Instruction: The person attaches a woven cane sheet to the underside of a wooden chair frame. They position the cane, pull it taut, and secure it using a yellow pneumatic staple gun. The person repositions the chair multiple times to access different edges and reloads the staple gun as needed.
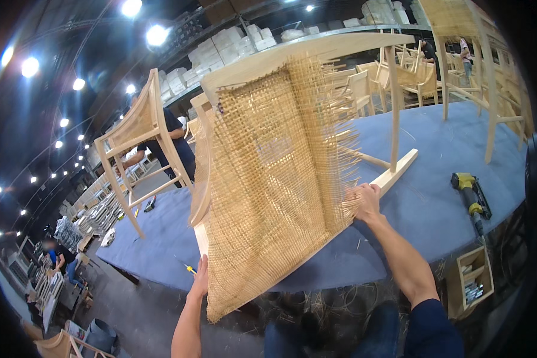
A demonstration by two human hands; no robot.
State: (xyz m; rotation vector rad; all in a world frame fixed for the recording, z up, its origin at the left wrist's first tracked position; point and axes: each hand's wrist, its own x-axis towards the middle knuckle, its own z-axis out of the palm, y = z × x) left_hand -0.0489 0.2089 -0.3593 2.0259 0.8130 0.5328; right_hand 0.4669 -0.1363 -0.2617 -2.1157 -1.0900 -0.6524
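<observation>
Right hand (366, 201) grasping wooden chair (316, 48), left hand (201, 278) beside woven cane (265, 173), its grip unclear

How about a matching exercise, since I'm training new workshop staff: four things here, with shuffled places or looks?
1. Woven cane
2. Right hand
3. Power tool
4. Wooden box

A. Lying on the blue table
B. Open, at the picture's lower right
C. Straw-coloured, frayed along its right edge
D. Beside the cane's loose strands

Pairs: 1-C, 2-D, 3-A, 4-B
</observation>
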